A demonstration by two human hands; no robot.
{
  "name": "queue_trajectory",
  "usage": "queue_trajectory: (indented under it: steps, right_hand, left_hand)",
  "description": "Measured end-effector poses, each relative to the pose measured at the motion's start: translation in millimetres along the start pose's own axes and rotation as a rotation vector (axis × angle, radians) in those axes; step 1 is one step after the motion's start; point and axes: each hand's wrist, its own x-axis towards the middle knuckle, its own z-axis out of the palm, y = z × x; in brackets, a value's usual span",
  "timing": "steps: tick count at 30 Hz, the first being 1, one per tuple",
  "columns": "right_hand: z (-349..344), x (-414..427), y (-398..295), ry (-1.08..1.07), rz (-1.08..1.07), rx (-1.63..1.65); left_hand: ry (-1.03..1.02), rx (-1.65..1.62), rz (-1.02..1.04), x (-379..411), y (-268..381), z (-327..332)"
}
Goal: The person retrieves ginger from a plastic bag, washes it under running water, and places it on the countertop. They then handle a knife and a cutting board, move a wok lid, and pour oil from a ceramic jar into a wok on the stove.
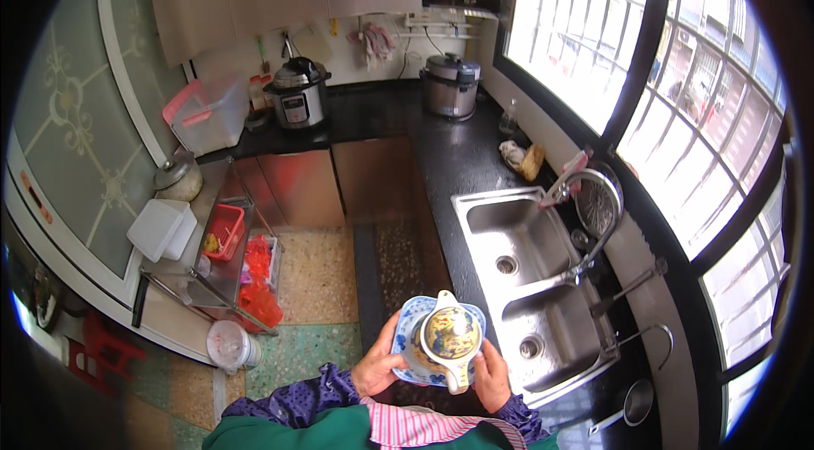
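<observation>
My left hand [379,361] grips the left edge of a blue-and-white square plate [407,329], its thumb over the rim. On the plate sits a small lidded ceramic pot [451,338] with a yellow patterned lid and white rim. One projection of the pot points away from me, another towards me. My right hand [493,380] holds the right side of the plate, close to the pot; its fingers are partly hidden underneath. Plate and pot are held in front of my body, left of a double-bowl steel sink [496,294].
A curved tap [591,253] arches over the sink, with a small saucepan [638,402] at the lower right. On the black counter [439,157] stand a pressure cooker [299,100] and a rice cooker [450,87]. A metal rack [219,195] and white bucket [232,348] stand left.
</observation>
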Motion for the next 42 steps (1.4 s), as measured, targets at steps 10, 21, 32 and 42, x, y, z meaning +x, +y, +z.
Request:
queue_trajectory:
  steps: [10,21,32,42]
  right_hand:
    - [52,106,-16,-0.227,-0.035,-0.001]
    - [157,264,-19,-0.184,-0.020,-0.065]
    - [175,411,-17,0.022,0.059,-0.006]
    - [134,566,-57,0.168,-0.098,0.136]
  left_hand:
    - [0.146,-0.090,0.112,39,51,-55]
    - [0.105,0.339,0.089,158,183,-166]
    - [-0.027,0.221,0.032,319,280,-187]
    - [-0.069,0.192,0.095,475,354,-148]
